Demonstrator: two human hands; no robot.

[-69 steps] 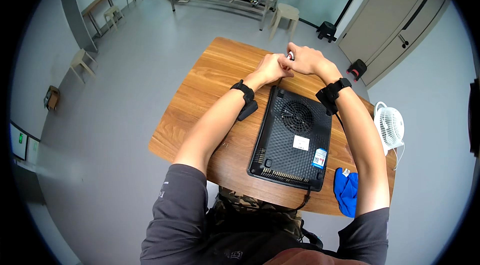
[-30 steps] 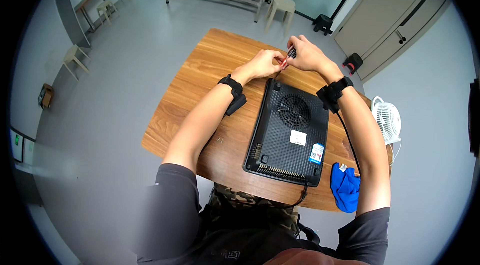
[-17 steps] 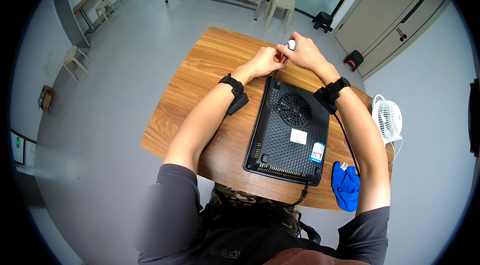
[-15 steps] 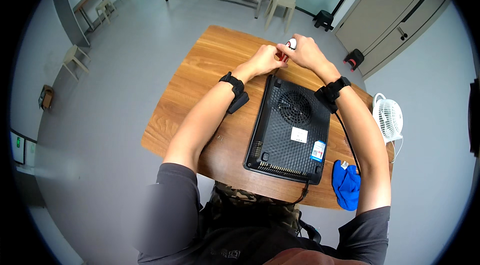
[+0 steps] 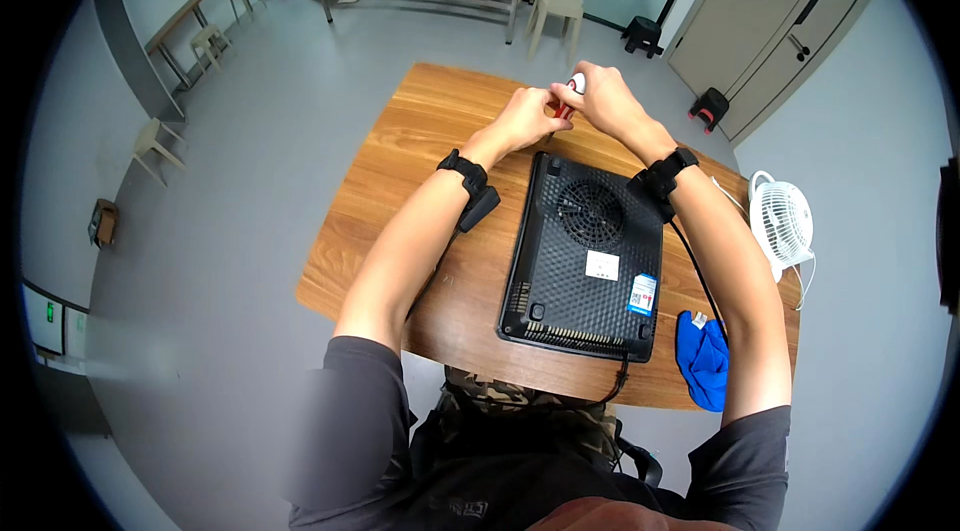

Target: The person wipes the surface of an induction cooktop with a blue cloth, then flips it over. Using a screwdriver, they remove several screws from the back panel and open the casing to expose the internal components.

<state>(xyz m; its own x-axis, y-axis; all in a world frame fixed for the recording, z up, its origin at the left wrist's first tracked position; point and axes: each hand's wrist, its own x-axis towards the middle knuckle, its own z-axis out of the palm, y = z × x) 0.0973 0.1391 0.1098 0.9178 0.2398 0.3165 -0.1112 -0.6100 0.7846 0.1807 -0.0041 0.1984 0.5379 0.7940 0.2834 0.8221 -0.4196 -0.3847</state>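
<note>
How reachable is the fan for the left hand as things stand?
Probably not: the right forearm crosses the way to the fan, and the left hand is at the red-and-white tool.

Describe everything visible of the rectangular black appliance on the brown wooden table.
The rectangular black appliance, plastic by its look, lies flat on the brown wooden table. Its textured face has a round fan grille toward the far end, a white label, a blue-and-white sticker, vent slots along the near edge and raised feet. A black cord leaves the near edge. A black wristband overlaps its far right corner; contact is unclear.
</note>
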